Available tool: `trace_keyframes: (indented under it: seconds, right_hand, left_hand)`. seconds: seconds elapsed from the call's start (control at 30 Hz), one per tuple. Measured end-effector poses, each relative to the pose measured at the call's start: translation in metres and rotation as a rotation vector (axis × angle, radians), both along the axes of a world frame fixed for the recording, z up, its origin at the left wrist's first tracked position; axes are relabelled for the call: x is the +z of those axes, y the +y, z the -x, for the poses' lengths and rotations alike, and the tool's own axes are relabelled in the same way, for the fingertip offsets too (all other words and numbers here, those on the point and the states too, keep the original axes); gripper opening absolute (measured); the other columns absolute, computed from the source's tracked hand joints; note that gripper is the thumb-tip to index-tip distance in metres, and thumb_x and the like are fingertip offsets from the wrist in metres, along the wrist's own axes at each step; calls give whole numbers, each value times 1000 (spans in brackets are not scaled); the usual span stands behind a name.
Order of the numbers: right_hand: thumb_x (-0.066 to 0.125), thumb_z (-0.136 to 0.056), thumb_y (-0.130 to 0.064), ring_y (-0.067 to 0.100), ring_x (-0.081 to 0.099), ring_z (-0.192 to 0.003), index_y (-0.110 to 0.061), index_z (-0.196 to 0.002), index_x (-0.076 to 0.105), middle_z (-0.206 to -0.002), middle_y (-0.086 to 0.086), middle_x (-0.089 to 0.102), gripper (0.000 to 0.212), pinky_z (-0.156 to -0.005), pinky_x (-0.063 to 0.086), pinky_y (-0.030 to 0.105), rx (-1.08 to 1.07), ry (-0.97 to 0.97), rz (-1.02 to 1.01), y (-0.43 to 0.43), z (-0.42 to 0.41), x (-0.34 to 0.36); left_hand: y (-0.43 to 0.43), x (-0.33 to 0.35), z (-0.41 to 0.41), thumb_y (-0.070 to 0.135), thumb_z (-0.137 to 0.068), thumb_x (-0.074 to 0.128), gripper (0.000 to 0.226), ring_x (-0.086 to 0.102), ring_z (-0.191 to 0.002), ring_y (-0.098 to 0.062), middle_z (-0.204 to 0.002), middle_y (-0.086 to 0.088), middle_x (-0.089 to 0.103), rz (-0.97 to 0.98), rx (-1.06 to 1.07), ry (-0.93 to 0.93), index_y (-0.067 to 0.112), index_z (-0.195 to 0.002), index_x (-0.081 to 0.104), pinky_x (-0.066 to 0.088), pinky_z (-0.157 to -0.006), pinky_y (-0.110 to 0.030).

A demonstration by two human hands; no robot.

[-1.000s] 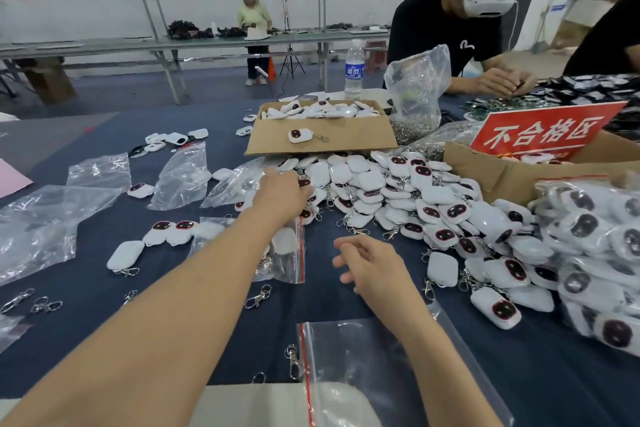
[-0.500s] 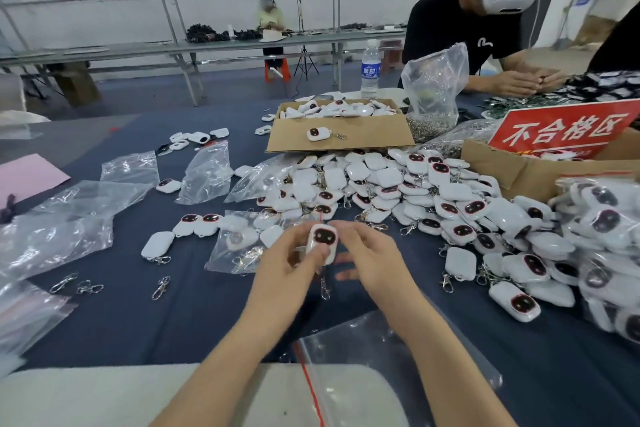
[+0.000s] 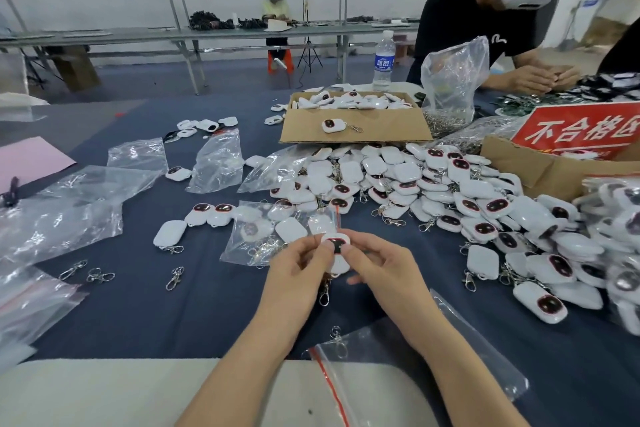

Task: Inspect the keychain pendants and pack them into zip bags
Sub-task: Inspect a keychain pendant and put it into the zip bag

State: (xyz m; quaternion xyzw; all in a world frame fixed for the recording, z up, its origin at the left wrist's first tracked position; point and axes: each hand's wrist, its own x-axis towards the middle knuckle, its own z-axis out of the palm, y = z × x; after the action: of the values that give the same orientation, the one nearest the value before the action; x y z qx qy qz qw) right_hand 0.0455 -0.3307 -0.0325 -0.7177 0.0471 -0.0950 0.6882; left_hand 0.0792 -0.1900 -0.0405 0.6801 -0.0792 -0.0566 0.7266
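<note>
A white keychain pendant (image 3: 336, 246) with a dark red-rimmed face is pinched between my left hand (image 3: 298, 267) and my right hand (image 3: 381, 265), above the blue table. Its metal clasp (image 3: 324, 295) dangles below my fingers. A zip bag (image 3: 273, 236) holding several pendants lies just beyond my hands. An empty zip bag with a red strip (image 3: 398, 367) lies flat near the table's front edge. A large pile of pendants (image 3: 450, 194) spreads to the right.
Cardboard boxes (image 3: 356, 128) of pendants and a red sign (image 3: 581, 130) stand behind the pile. Empty clear bags (image 3: 69, 211) and loose clasps (image 3: 86, 272) lie left. A water bottle (image 3: 383, 61) and a person in black sit across the table.
My left hand picked a pendant from the pile and brought it toward me; both hands now pinch it, slightly closer and steadier than half a second ago.
</note>
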Motion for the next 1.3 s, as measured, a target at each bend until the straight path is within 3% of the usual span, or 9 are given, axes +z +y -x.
trace_keyframes:
  seconds: [0.13,0.43,0.5,0.6,0.87,1.03,1.1,1.3]
  right_hand:
    - [64,-97,-15,-2,68,-81,-32,-106,76,-98,-11,78,23,-66,54,16,21,-15,-38,0,2,-1]
    - [63,-98,-17,-2,67,-76,-30,-103,78,-98,-14,78,21,-67,54,14,-27,-42,-31,1,3,1]
    - [64,-98,-17,-2,66,-72,-31,-101,78,-94,-14,78,20,-69,53,12,-46,-41,-19,1,3,1]
    - [64,-98,-14,-7,66,-70,-30,-98,78,-84,-15,77,22,-68,47,5,-62,-61,-10,1,4,1]
    - [63,-98,-13,-9,69,-85,-35,-94,76,-88,-19,77,25,-73,45,1,-65,-87,23,1,4,2]
    - [63,-99,-13,0,71,-95,-34,-96,76,-95,-16,78,25,-81,50,8,-74,-89,1,2,3,0]
    - [63,-99,-13,3,72,-99,-33,-100,76,-99,-14,78,24,-87,52,14,-54,-88,-10,1,4,-1]
    - [66,-96,-6,-1,71,-100,-37,-100,74,-99,-17,78,32,-85,50,9,-1,-86,-4,0,5,1]
  left_hand:
    - [-1,-1,0,22,-100,60,15,57,-60,8,-62,20,66,-15,-17,-15,20,-106,73,43,-58,-6]
    - [0,1,3,20,-101,59,17,57,-60,8,-62,21,64,-23,-41,-56,16,-111,72,41,-59,-5]
    - [0,3,4,20,-101,60,17,59,-62,8,-66,20,68,-18,-46,-56,16,-111,72,43,-61,-5]
    - [-1,6,6,20,-100,61,15,65,-72,6,-90,12,78,-26,-43,-60,19,-110,72,48,-69,-8]
    - [0,7,7,22,-99,62,14,66,-77,3,-96,10,77,-71,-47,-83,24,-110,72,49,-71,-10]
    - [-2,5,9,20,-97,65,24,69,-91,-7,-100,14,74,-152,-78,-114,40,-110,66,53,-81,-18]
    - [-2,4,10,20,-96,66,28,69,-89,-5,-98,13,74,-155,-78,-120,46,-106,64,51,-78,-16]
    - [-2,3,9,19,-96,66,27,69,-81,-12,-85,9,72,-154,-63,-118,43,-107,64,51,-69,-15]
